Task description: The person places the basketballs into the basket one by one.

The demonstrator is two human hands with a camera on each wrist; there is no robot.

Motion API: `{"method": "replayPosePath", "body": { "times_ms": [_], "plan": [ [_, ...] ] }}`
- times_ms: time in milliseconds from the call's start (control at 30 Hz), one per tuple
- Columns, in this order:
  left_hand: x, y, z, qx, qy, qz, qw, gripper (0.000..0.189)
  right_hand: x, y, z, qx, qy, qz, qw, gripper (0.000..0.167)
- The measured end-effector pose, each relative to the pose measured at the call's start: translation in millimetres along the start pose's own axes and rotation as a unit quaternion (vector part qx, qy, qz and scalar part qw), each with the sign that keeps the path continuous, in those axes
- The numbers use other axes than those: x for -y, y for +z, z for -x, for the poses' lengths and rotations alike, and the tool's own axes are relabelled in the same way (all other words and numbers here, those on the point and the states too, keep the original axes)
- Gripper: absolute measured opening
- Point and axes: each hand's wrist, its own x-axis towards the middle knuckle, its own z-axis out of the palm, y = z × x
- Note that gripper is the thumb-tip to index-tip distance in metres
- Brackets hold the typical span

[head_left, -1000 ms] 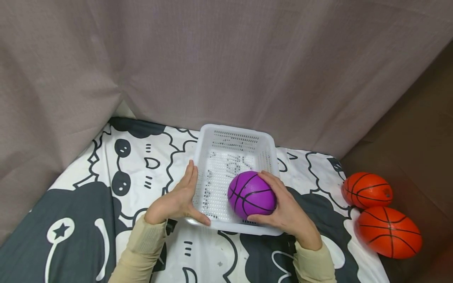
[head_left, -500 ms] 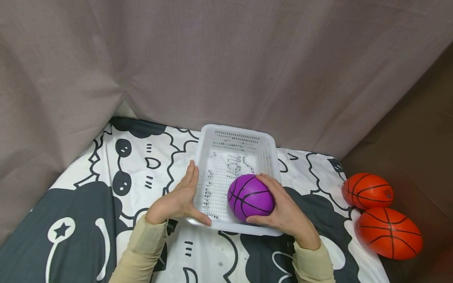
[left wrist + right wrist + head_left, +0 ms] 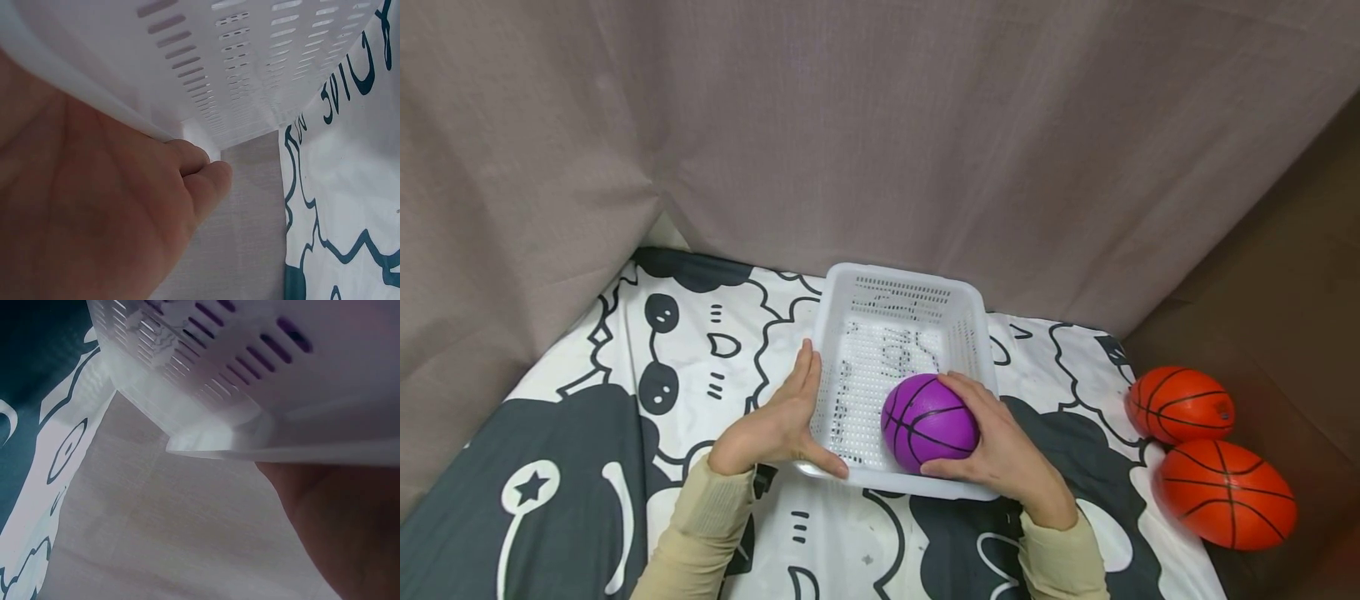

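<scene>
In the head view a purple ball [image 3: 925, 423] with black basketball lines sits in the near right part of a white plastic basket [image 3: 841, 292]. My right hand [image 3: 1011, 454] grips this ball from the right, fingers over its far side and thumb at its near side. Against the basket's left side rests my left hand [image 3: 775, 425], its fingers straight along the rim and its thumb across the near left corner. The left wrist view has that hand [image 3: 119, 187] beside the slotted wall. In the right wrist view the basket wall hides most of the right hand [image 3: 337, 519].
Two orange balls with black lines, one farther back [image 3: 1178, 403] and one nearer [image 3: 1225, 493], lie at the right edge of the black-and-white patterned cloth [image 3: 700, 333]. A grey-brown curtain [image 3: 880, 133] hangs behind the basket.
My right hand and the purple ball have shifted slightly toward me and lower in the basket. The left hand and the basket have stayed almost still.
</scene>
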Motion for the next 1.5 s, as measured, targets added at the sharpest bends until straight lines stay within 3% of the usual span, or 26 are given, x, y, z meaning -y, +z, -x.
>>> {"method": "replayPosePath", "body": {
  "times_ms": [667,1100,1267,1400,1500],
  "plan": [
    [0.2,-0.3,0.4,-0.004,0.005,-0.001,1.0,0.159,2.7,2.0,1.0,0.015,0.011,0.021,0.9996,0.107],
    [-0.3,-0.4,0.6,-0.001,0.001,0.0,1.0,0.158,1.9,-3.5,3.9,-0.002,0.023,0.007,0.9997,0.098],
    [0.1,0.1,1.1,0.001,0.0,-0.003,1.0,0.158,-2.1,-18.9,9.2,-0.038,0.044,-0.025,0.998,0.09],
    [-0.2,-0.4,1.1,0.002,0.0,-0.007,1.0,0.158,-6.0,-33.9,13.2,-0.096,0.033,-0.054,0.9933,0.081],
    [-1.2,-0.7,1.1,0.002,-0.003,-0.008,1.0,0.158,-8.7,-44.6,16.9,-0.143,0.027,-0.045,0.9883,0.076]
  ]
}}
